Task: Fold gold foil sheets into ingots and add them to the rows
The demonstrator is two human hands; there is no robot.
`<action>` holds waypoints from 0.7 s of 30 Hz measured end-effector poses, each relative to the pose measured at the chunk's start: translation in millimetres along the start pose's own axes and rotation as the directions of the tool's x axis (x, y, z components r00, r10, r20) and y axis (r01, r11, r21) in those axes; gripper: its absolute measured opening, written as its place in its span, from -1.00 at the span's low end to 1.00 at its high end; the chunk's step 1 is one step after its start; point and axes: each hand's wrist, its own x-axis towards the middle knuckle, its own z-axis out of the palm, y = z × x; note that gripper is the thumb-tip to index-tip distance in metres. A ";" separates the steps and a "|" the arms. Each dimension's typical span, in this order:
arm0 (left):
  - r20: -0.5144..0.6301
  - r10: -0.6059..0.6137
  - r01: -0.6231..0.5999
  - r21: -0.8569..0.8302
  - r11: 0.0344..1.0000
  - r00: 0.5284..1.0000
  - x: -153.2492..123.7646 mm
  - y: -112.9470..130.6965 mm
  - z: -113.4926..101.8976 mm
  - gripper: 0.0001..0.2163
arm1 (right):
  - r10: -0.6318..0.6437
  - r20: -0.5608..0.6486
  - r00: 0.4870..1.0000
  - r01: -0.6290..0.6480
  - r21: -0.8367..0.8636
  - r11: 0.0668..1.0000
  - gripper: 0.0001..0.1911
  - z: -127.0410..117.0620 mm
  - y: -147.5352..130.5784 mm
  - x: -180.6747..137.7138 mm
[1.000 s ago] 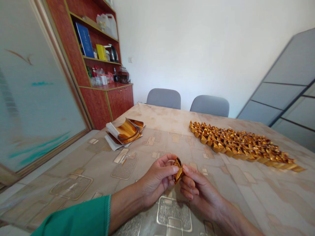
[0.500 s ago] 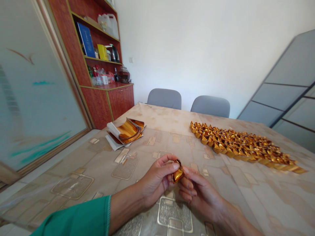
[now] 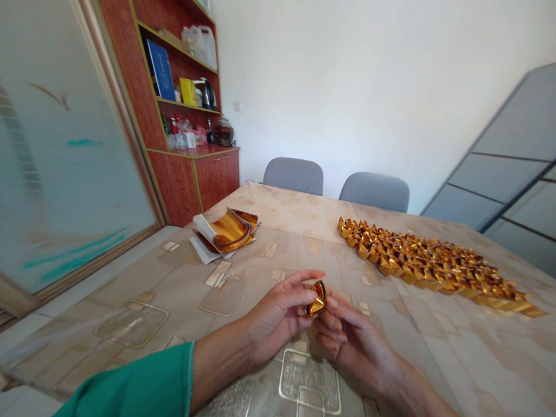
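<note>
Between my two hands, above the near part of the table, is a small folded gold foil paper ingot [image 3: 318,297]. My left hand [image 3: 278,313] pinches its left side with thumb and fingers, the index finger raised above it. On the right side, the thumb and fingertips of my right hand [image 3: 347,330] grip the ingot's edge, the other fingers curled underneath. Part of the ingot is covered by my fingers. To the right stand rows of finished-looking gold paper ingots [image 3: 425,260]. Farther left lies a curled stack of gold foil paper sheets [image 3: 230,229] with white backing.
A patterned cloth covers the table [image 3: 182,301]. Two grey chairs [image 3: 293,175] stand at its far side. Behind on the left is a red-brown shelf cabinet [image 3: 174,179] with bottles and a kettle. A frosted glass door [image 3: 65,174] is at the far left.
My left index finger has lifted off the ingot and straightened somewhat. The ingot has turned slightly in my fingers. The whole view has shifted a little, so the room sits farther right.
</note>
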 end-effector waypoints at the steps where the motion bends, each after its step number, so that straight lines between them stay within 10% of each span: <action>1: -0.002 -0.016 0.016 -0.033 0.999 1.000 -0.4 0.3 -0.4 -0.60 | -0.024 -0.006 1.000 0.024 0.017 1.000 -0.80 0.3 -0.6 0.8; 11: -0.033 0.038 -0.042 -0.103 0.994 0.999 -5.5 -1.2 3.1 -0.65 | -0.159 0.038 0.987 0.163 -0.144 0.976 -0.78 1.9 -2.1 -2.6; 21: -0.025 0.341 -0.292 0.461 0.838 0.940 -0.3 -3.3 1.6 -0.83 | 0.008 0.005 1.000 -0.007 -0.115 0.993 -0.78 0.9 -0.1 -2.2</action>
